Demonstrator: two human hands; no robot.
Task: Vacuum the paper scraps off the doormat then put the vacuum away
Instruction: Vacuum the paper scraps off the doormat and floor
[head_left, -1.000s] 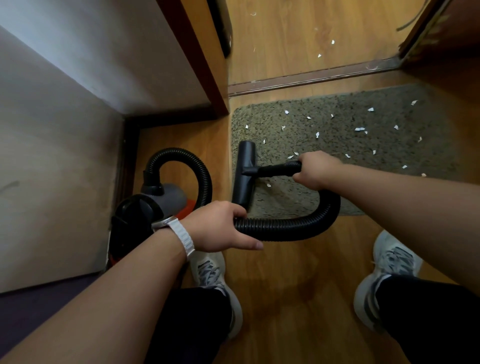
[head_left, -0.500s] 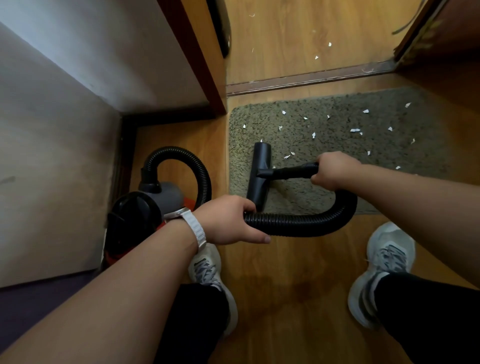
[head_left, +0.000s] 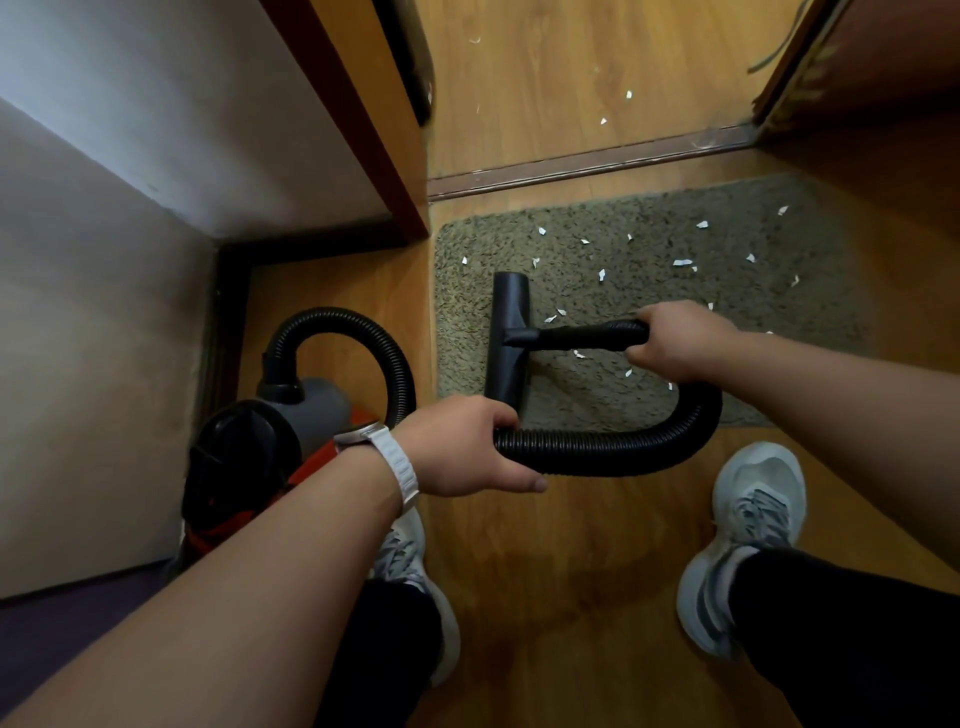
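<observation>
Here, the right hand (head_left: 675, 340) is gripping the nozzle (head_left: 509, 338) tube on the doormat (head_left: 779, 312); the left hand (head_left: 462, 447) is gripping the hose (head_left: 623, 447) nearer the vacuum (head_left: 270, 436).

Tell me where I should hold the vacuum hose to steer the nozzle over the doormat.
Grip the rigid black tube just behind the T-shaped nozzle head, coming from above, as the right hand does. The ribbed hose bends freely, so the left hand only supports its slack.
</observation>
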